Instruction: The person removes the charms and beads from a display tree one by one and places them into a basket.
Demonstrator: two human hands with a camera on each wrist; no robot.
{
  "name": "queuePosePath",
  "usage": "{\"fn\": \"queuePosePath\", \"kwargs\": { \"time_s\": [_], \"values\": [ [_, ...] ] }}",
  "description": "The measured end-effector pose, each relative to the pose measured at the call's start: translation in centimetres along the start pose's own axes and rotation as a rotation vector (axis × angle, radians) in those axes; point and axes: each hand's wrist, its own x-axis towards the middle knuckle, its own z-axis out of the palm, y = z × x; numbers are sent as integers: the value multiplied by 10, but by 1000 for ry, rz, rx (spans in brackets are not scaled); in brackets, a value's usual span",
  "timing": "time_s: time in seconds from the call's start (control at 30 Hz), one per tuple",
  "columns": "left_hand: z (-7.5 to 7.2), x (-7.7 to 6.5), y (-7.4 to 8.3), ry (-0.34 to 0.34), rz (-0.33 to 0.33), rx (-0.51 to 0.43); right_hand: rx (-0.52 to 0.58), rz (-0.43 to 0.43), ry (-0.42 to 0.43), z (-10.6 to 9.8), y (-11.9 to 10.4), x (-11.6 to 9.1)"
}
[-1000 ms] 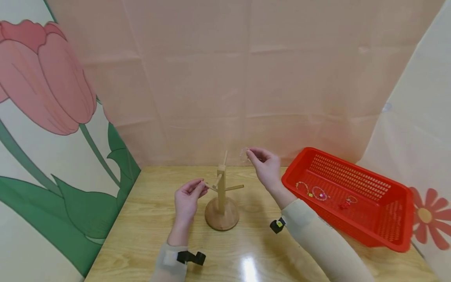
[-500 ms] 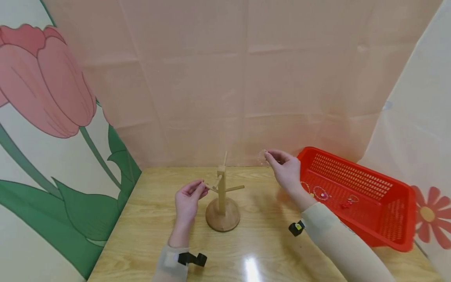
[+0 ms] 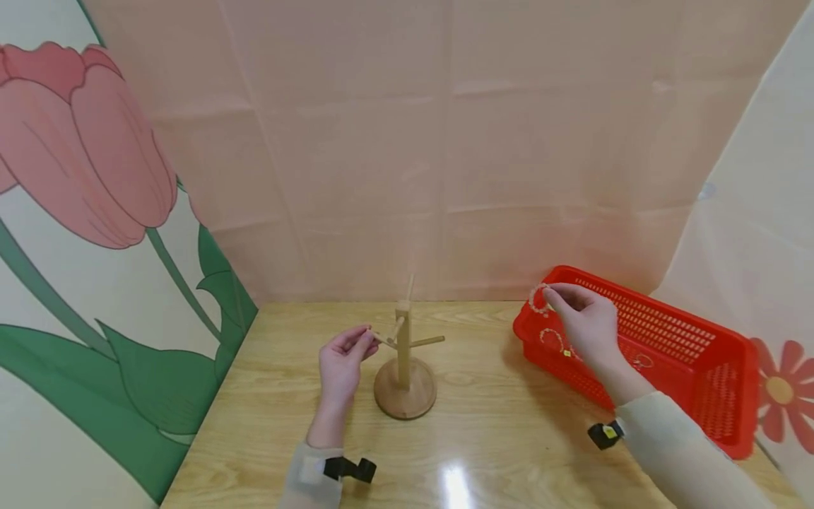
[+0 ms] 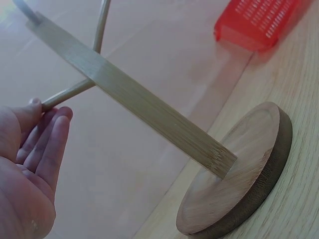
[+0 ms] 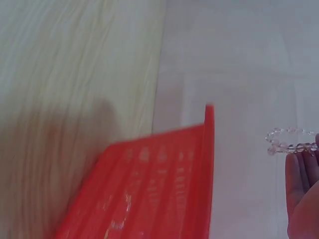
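Note:
A wooden stand (image 3: 403, 353) with a round base and several thin pegs stands upright on the table. My left hand (image 3: 340, 364) pinches the tip of its left peg (image 4: 72, 92) between thumb and finger. Over the left end of a red plastic basket (image 3: 689, 326), my right hand (image 3: 588, 322) pinches a clear, pale pink beaded bracelet (image 5: 283, 148), which hangs as a loop from the fingertips. Other bracelets (image 3: 551, 339) lie inside the basket, partly hidden by the right hand and wrist.
The wood-grain table (image 3: 483, 424) runs back to a pinkish sheet (image 3: 356, 141). A panel with a tulip picture (image 3: 89, 155) borders the left, and a pale panel with a red flower (image 3: 782, 382) the right, close behind the basket.
My right hand has moved right and slightly down with the bracelet, from beside the stand to over the basket. The left hand has stayed on the peg.

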Motion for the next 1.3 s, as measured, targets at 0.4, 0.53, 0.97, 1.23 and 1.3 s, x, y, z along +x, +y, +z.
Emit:
{"fn": "queuePosePath", "kwargs": {
  "time_s": [0.4,0.53,0.97,1.23,1.3],
  "values": [
    [1,0,2,3,-17,16,-192,67,-23,-59,40,-20],
    [2,0,2,2,-15,12,-258,74,-51,-76,54,-27],
    [-1,-1,3,-9,-5,9,-492,102,-181,-119,89,-36],
    [-1,-1,2,-13,-1,5,-529,184,-342,-137,102,-35],
    [-1,-1,2,-10,-2,2,-535,214,-370,-141,105,-34]
  ]
}}
